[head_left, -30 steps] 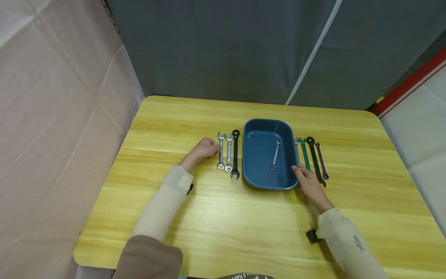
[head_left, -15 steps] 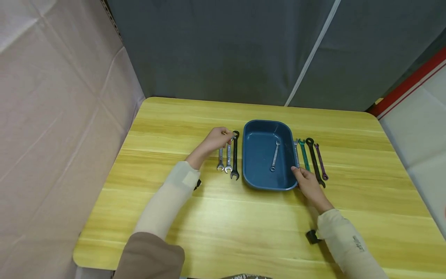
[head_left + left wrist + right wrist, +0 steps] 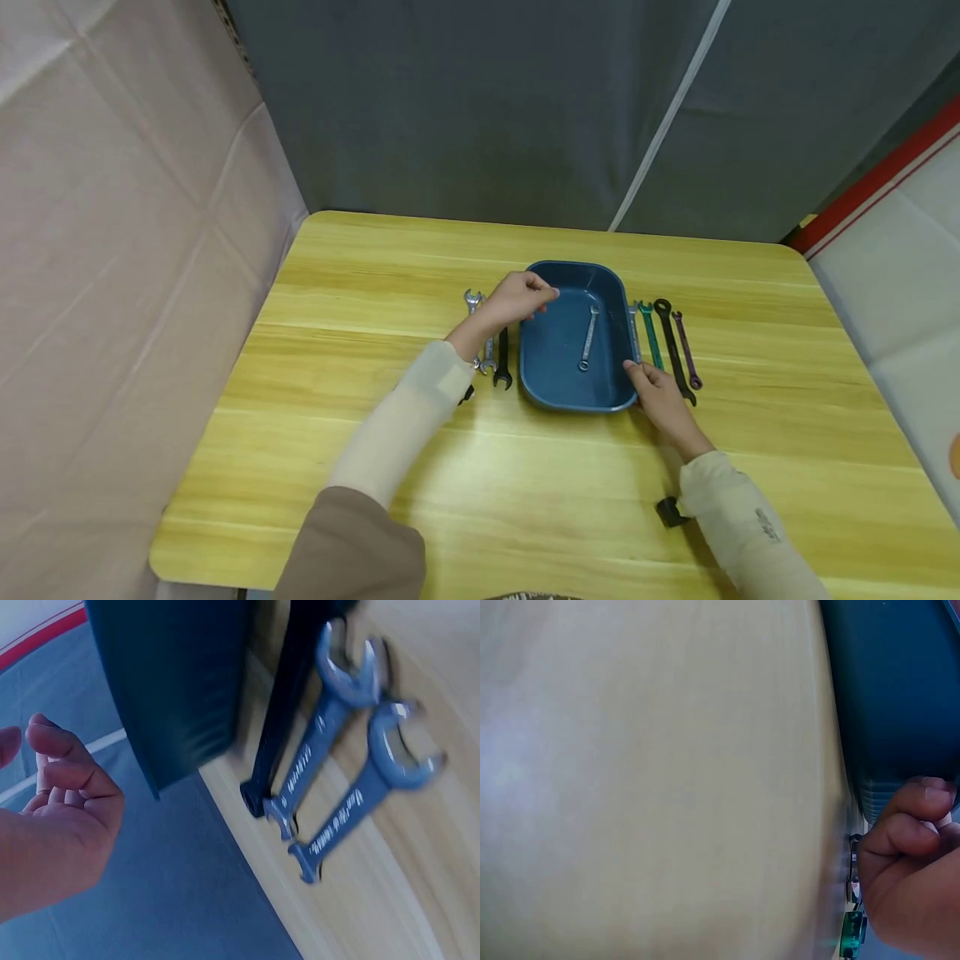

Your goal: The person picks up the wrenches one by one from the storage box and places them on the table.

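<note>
A blue plastic tub (image 3: 577, 400) stands on the table with one small silver combination wrench (image 3: 588, 337) lying inside. Above its left rim hovers my left hand (image 3: 517, 298), fingers loosely bent. In the left wrist view a gap shows between the thumb and the index finger of that hand (image 3: 71, 802), with nothing visible in it. My right hand (image 3: 663, 400) grips the tub's near right corner; the right wrist view shows its curled fingers (image 3: 911, 817) against the tub wall. Left of the tub lie two silver open-end wrenches (image 3: 360, 795) and a black wrench (image 3: 503, 371), partly hidden by my left arm.
Right of the tub lie a silver wrench (image 3: 635, 333), a green wrench (image 3: 650, 333), a black wrench (image 3: 675, 350) and a purple wrench (image 3: 687, 350), side by side. The wooden table (image 3: 360, 275) ends at a grey curtain (image 3: 465, 117) behind.
My left hand has moved right, from beside the leftmost silver wrench, across the tops of the left wrenches, to over the tub. The right hand stays at the tub's corner.
</note>
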A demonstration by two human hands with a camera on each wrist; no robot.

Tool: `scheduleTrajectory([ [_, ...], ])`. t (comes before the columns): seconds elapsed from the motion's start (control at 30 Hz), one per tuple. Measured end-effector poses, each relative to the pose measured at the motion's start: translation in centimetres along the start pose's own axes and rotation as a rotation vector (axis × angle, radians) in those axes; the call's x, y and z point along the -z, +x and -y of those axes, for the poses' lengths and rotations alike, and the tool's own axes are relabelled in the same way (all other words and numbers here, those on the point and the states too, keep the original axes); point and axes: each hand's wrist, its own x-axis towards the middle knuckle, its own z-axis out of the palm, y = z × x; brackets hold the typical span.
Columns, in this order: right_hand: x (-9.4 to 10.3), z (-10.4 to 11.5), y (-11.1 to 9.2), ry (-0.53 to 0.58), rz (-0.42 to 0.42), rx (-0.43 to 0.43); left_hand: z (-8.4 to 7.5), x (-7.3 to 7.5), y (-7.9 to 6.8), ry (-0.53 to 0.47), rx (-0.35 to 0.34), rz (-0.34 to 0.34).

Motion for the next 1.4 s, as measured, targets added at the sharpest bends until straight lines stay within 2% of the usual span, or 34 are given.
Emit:
scheduleTrajectory([
  [0.13, 0.1, 0.0, 0.0, -0.014, 0.002, 0.002, -0.1, -1.4, 0.5, 0.031, -0.013, 0.006],
  [0.3, 0.7, 0.0, 0.0, -0.038, -0.008, 0.007, -0.5, -3.7, 1.0, 0.242, -0.015, -0.04],
  [0.4, 0.9, 0.0, 0.0, -0.049, -0.011, 0.008, -0.7, -5.0, 1.1, 0.336, -0.016, -0.036],
  [0.6, 0.9, 0.1, 0.0, -0.041, -0.008, 0.026, -0.3, -7.1, 1.6, 0.361, 0.024, 0.003],
  [0.77, 0.8, 0.1, 0.0, -0.025, -0.01, 0.024, 0.9, -8.5, 2.5, 0.325, 0.077, 0.033],
  [0.9, 0.7, -0.1, 0.0, -0.016, -0.011, 0.013, 1.7, -9.3, 3.1, 0.333, 0.112, 0.057],
  [1.1, 0.6, -0.1, 0.0, 0.004, -0.015, 0.018, 2.0, -9.8, 3.0, 0.371, 0.127, 0.018],
  [1.27, 0.7, 0.0, -0.1, 0.005, -0.025, 0.023, 1.8, -10.2, 2.5, 0.447, 0.137, -0.018],
  [1.4, 0.8, 0.1, -0.3, -0.01, -0.023, 0.019, 1.7, -10.5, 2.5, 0.52, 0.145, -0.019],
])
